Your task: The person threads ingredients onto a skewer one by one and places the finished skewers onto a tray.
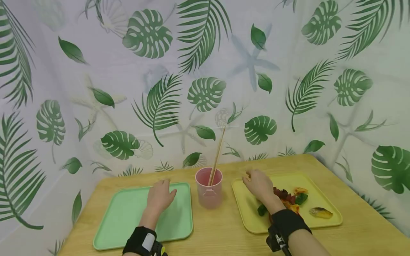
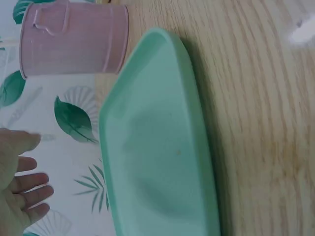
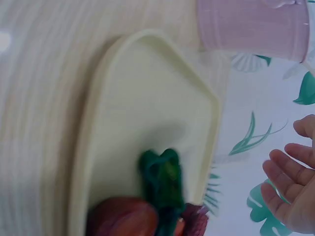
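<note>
My left hand (image 1: 159,196) hovers over the light green tray (image 1: 120,209), its fingers loosely extended and holding nothing. In the left wrist view its fingers (image 2: 32,183) show relaxed and spread a little. My right hand (image 1: 260,184) is above the yellow tray (image 1: 242,208), also holding nothing, with fingers (image 3: 285,169) gently bent in the right wrist view. Colourful food pieces lie on the yellow tray: dark red chunks (image 1: 282,193), a green pepper-like piece (image 3: 165,182), a round reddish piece (image 3: 123,219) and a yellow-brown piece (image 1: 321,212). My right wrist partly hides the pile.
Between the trays stands a pink bucket (image 1: 209,195) with several thin wooden sticks (image 1: 218,151) leaning out of it. The wooden table (image 1: 217,231) backs onto a leaf-patterned cloth (image 1: 205,64). A black strap (image 1: 289,224) wraps the right wrist, another (image 1: 137,240) the left.
</note>
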Demonstrator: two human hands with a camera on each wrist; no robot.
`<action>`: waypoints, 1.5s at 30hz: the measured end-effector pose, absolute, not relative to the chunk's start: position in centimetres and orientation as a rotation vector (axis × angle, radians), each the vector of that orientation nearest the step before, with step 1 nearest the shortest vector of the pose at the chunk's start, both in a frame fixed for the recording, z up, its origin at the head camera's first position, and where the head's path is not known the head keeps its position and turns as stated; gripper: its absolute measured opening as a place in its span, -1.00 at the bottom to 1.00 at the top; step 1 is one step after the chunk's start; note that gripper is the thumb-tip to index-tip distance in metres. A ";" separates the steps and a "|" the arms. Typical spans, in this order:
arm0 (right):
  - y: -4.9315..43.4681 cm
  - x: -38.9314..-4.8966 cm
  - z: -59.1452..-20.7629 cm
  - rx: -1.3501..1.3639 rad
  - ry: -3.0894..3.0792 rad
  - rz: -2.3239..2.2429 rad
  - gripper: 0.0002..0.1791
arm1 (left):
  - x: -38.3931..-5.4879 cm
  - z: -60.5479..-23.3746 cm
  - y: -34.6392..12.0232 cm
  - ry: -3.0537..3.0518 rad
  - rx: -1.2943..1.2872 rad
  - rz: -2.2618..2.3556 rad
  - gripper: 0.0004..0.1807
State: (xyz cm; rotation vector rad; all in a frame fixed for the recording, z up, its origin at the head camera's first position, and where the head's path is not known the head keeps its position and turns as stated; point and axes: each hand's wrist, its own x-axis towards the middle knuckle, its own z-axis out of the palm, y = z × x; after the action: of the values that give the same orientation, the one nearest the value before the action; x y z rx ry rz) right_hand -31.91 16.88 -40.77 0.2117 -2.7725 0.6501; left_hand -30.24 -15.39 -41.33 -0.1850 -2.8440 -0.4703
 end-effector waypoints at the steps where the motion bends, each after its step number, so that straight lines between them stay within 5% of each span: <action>1: 16.7 -32.1 -40.5 0.212 -2.745 0.693 -0.63 | -30.3 -41.2 -15.1 -2.795 -0.222 -0.492 -0.64; 5: 15.6 -33.3 -39.8 0.195 -2.633 0.881 -0.75 | -30.2 -40.4 -12.9 -2.614 -0.349 -0.642 -0.94; 15: 10.2 -38.3 -38.3 0.077 -2.540 1.333 -0.68 | -30.1 -40.1 -7.8 -2.367 -0.654 -0.442 -0.93; 25: 10.9 -37.1 -38.2 0.143 -2.446 1.223 -0.75 | -28.1 -42.9 -5.7 -2.036 -0.852 -0.353 -0.83; 35: 17.1 -32.3 -32.4 0.206 -2.019 1.445 -0.72 | -27.4 -42.4 -2.9 -2.069 -0.965 -0.383 -0.84; 45: 26.3 -25.5 -32.3 -0.040 -1.840 1.485 -0.83 | -27.4 -44.8 5.3 -2.607 -1.072 -0.354 -0.70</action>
State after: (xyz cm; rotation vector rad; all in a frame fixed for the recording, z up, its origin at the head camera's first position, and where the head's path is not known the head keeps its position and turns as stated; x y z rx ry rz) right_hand -25.47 26.28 -32.27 -0.0397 -1.8402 1.4845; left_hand -27.40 5.33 -44.79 -1.0723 -2.6069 -0.3544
